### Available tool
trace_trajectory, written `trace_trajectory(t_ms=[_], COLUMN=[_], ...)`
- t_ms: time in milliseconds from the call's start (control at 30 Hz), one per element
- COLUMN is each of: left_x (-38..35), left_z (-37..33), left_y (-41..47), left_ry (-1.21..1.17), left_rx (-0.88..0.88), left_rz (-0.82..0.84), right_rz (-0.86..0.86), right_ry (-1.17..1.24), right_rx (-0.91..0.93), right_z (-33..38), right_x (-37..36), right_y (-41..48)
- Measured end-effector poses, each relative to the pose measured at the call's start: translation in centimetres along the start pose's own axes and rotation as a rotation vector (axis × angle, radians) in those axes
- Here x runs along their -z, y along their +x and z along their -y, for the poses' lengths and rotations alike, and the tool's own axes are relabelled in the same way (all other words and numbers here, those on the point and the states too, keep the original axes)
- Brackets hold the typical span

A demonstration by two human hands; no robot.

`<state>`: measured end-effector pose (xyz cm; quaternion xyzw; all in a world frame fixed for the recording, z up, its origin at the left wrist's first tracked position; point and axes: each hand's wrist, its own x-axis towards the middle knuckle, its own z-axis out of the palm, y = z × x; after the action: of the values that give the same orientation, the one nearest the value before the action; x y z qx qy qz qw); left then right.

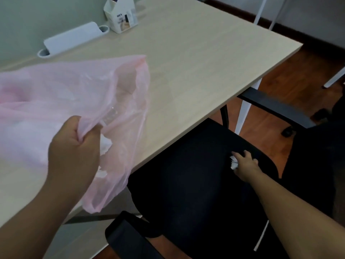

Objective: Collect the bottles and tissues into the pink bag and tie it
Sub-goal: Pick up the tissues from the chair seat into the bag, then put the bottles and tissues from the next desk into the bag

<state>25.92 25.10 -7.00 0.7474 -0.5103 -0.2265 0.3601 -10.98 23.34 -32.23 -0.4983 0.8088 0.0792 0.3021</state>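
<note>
The thin pink bag (pixel 56 94) lies over the left part of the wooden desk, its lower end hanging past the front edge. My left hand (pixel 74 146) grips the bag's rim in a closed fist. Through the plastic I make out white crumpled tissues (pixel 106 144) and a clear bottle (pixel 112 114). My right hand (pixel 244 164) reaches down onto the black chair seat, its fingers closing around a small crumpled white tissue (pixel 233 162).
The light wooden desk (pixel 205 62) carries a white carton box (pixel 121 15) and a white stand (pixel 72 37) at the back. The black office chair (pixel 196 174) with armrests sits tucked under the desk edge. Brown wooden floor shows on the right.
</note>
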Motion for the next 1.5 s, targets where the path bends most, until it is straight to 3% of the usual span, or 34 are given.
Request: trace_trajectory(t_ms=[200, 333, 567, 800, 933, 967, 1067, 1100, 1200, 1300, 1500], left_x=[-0.4, 0.6, 4.0, 9.4, 12.2, 13.1, 15.3, 16.0, 18.2, 20.4, 27.9], left_z=[1.1, 1.1, -1.7, -4.5, -5.3, -5.5, -5.8, -5.6, -4.8, -3.8, -2.7], left_y=[0.5, 0.6, 0.8, 2.0, 3.2, 3.3, 3.4, 3.4, 2.9, 2.5, 2.2], left_ry=[-0.057, -0.055, -0.158, -0.157, -0.261, -0.303, -0.363, -0.374, -0.426, -0.406, -0.362], left_rx=[0.007, -0.009, 0.031, 0.009, 0.084, 0.098, 0.127, 0.136, 0.156, 0.143, 0.184], left_rz=[-0.022, -0.050, -0.051, -0.074, -0.145, -0.161, -0.187, -0.186, -0.192, -0.237, -0.430], right_rz=[-0.058, -0.091, -0.031, -0.082, 0.332, 0.280, -0.200, -0.230, -0.024, -0.041, -0.156], right_ry=[-0.056, 0.103, 0.781, 0.796, 0.875, 0.852, 0.721, 0.690, 0.749, 0.774, 1.013], right_rx=[0.076, 0.179, 0.179, 0.467, 0.623, 0.610, 0.506, 0.460, 0.302, 0.199, 0.505], right_z=[0.6, 3.5, 10.4, 19.1, 27.1, 28.5, 29.4, 29.4, 29.3, 29.5, 34.7], right_x=[-2.9, -2.1, 7.6, 18.7, 19.3, 19.1, 17.7, 17.1, 15.1, 14.3, 20.0], right_y=[0.1, -2.6, -11.0, -18.1, -22.3, -22.8, -21.6, -21.1, -20.2, -19.6, -23.5])
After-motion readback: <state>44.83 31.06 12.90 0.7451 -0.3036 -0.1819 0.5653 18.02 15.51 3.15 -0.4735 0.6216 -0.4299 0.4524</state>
